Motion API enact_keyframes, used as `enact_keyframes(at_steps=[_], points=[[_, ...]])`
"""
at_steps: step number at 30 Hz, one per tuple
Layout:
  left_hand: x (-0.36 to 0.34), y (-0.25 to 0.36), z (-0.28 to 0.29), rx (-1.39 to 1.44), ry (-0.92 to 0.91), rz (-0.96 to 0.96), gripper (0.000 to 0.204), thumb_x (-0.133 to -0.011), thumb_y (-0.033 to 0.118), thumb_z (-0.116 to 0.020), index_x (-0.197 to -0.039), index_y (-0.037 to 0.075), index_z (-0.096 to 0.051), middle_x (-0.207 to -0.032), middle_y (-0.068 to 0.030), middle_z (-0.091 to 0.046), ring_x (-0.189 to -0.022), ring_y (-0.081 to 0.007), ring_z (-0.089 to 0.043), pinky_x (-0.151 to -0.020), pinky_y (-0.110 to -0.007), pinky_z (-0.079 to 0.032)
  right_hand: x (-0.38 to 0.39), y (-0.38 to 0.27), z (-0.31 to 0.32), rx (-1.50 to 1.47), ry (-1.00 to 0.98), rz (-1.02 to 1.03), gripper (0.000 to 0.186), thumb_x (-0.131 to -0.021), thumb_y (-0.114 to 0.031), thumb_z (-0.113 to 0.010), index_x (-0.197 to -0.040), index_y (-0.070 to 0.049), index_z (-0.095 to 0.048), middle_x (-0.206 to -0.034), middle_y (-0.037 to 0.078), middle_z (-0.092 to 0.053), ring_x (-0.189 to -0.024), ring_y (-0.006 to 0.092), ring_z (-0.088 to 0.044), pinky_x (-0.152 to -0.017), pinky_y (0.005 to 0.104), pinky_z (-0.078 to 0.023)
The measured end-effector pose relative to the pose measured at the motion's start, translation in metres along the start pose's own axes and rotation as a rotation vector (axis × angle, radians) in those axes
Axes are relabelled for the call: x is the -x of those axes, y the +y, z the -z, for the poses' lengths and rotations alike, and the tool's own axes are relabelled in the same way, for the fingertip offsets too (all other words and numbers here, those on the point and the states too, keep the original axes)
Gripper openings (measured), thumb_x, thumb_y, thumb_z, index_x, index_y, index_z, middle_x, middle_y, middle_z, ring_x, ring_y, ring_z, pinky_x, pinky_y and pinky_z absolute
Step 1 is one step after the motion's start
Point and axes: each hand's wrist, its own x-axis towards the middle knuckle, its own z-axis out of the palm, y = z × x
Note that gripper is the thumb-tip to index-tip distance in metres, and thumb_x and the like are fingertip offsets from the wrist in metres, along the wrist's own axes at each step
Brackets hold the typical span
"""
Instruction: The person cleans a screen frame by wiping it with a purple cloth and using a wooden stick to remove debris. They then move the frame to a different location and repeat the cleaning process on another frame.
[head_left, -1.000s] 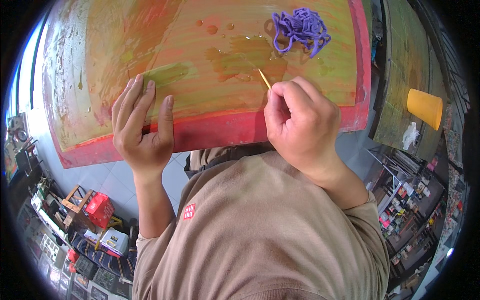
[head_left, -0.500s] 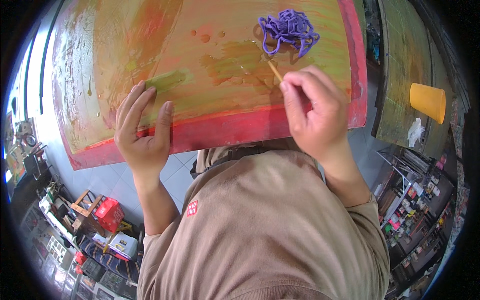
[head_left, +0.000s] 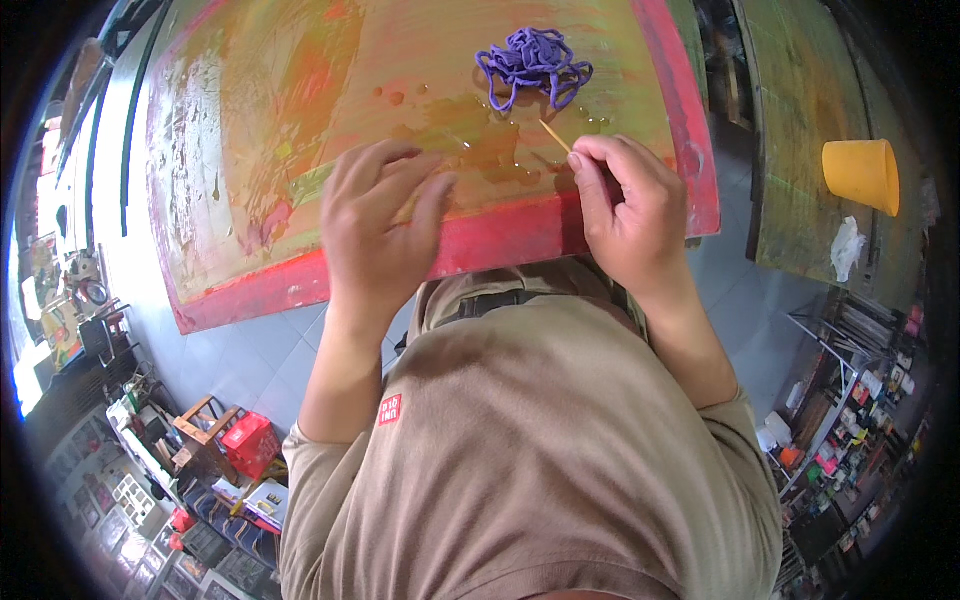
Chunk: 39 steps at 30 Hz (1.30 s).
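Note:
My right hand (head_left: 637, 207) pinches a thin wooden stick (head_left: 556, 136) between thumb and forefinger, its pointed end toward a tangled purple cord (head_left: 533, 66). The cord lies in a loose heap on a paint-smeared board (head_left: 470, 190) with a red border. Wet, glossy puddles (head_left: 490, 140) spread over the board between the cord and my hands. Slightly blurred, my left hand (head_left: 385, 215) hovers above the board's near part with thumb and fingers apart, holding nothing visible.
On a dark bench to the right are an orange cup (head_left: 860, 175) and a crumpled white tissue (head_left: 847, 248). Lower right, a rack (head_left: 850, 400) holds many small items. A red box (head_left: 250, 444) and wooden furniture (head_left: 205, 420) stand at lower left.
My left hand has come off the board's left part and moved right, toward my right hand. The right hand keeps its pinch on the stick. The view has shifted slightly.

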Motion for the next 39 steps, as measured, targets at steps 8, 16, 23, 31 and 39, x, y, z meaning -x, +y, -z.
enact_keyframes(at_steps=[8, 16, 23, 31, 39], points=[[-0.023, 0.004, -0.018, -0.005, -0.138, -0.034, 0.01, -0.074, 0.01, -0.069, -0.083, 0.007, -0.069, -0.08, -0.0063, -0.061, -0.075, -0.0267, -0.057, -0.067, -0.036, -0.046, 0.002, 0.004, -0.001, -0.008, 0.013, -0.005, 0.003, -0.08, -0.006, -0.061, -0.08, -0.005, -0.059, -0.068, 0.012, -0.058, -0.059, 0.0311, -0.056, -0.052, 0.0386, -0.041], [-0.031, -0.001, -0.013, -0.147, -0.23, -0.213, 0.009, -0.071, 0.007, -0.066, -0.08, 0.009, -0.065, -0.082, -0.0032, -0.06, -0.077, -0.024, -0.057, -0.069, -0.037, -0.045, 0.002, 0.005, 0.0, 0.011, -0.003, 0.005, 0.004, -0.081, -0.008, -0.061, -0.079, -0.006, -0.058, -0.068, 0.01, -0.057, -0.061, 0.0301, -0.057, -0.052, 0.0391, -0.042], [-0.036, 0.002, -0.007, -0.311, -0.276, -0.426, 0.012, -0.07, 0.007, -0.064, -0.082, 0.007, -0.062, -0.087, -0.0043, -0.06, -0.083, -0.0217, -0.057, -0.071, -0.035, -0.044, 0.003, 0.004, 0.001, 0.053, -0.057, -0.018, 0.006, -0.08, -0.005, -0.063, -0.085, -0.003, -0.06, -0.075, 0.011, -0.06, -0.064, 0.0287, -0.059, -0.055, 0.0362, -0.045], [-0.043, 0.002, -0.006, -0.355, -0.321, -0.577, 0.009, -0.068, 0.007, -0.06, -0.077, 0.006, -0.056, -0.077, -0.0043, -0.053, -0.079, -0.0207, -0.053, -0.07, -0.033, -0.042, 0.0, -0.01, 0.006, 0.201, -0.164, -0.063, 0.007, -0.074, -0.009, -0.064, -0.074, -0.005, -0.057, -0.07, 0.011, -0.053, -0.065, 0.0316, -0.057, -0.055, 0.0426, -0.044], [-0.045, -0.005, -0.011, -0.345, -0.336, -0.588, 0.01, -0.068, 0.008, -0.058, -0.076, 0.006, -0.052, -0.077, -0.0059, -0.05, -0.078, -0.0223, -0.051, -0.068, -0.034, -0.041, -0.004, -0.02, -0.009, 0.227, -0.097, 0.11, 0.009, -0.069, -0.009, -0.07, -0.071, -0.006, -0.061, -0.067, 0.006, -0.052, -0.06, 0.026, -0.054, -0.051, 0.0375, -0.041]])
